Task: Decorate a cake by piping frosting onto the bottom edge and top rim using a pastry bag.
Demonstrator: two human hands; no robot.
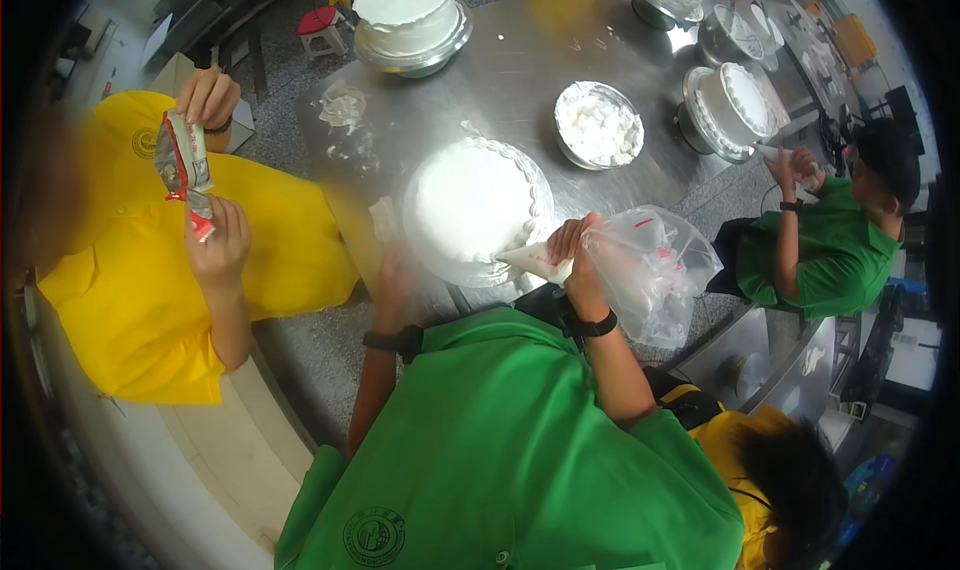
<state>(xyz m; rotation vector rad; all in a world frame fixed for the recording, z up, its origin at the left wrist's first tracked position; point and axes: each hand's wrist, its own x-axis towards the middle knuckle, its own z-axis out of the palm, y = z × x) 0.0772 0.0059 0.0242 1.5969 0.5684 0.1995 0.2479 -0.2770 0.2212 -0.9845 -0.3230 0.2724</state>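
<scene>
In front of me is a round cake (465, 205) covered in white cream, with a piped cream border along its right edge. My right hand (582, 265) is wrapped round a piping bag (538, 262), its tip at the cake's near right edge. The bag's loose clear plastic end (655, 270) spreads out to the right of my hand. Beside the cake's near left edge is my left hand (393, 285), blurred by motion. Its fingers are too smeared to read, and whether it touches the stand under the cake is unclear.
A bowl of white cream (598, 125) stands beyond the cake on the steel table (520, 80). Other white cakes (405, 5) stand on stands around. At left, a person in yellow (270, 230) holds a torn red-and-silver packet (185, 160); a person in green (830, 240) works at right.
</scene>
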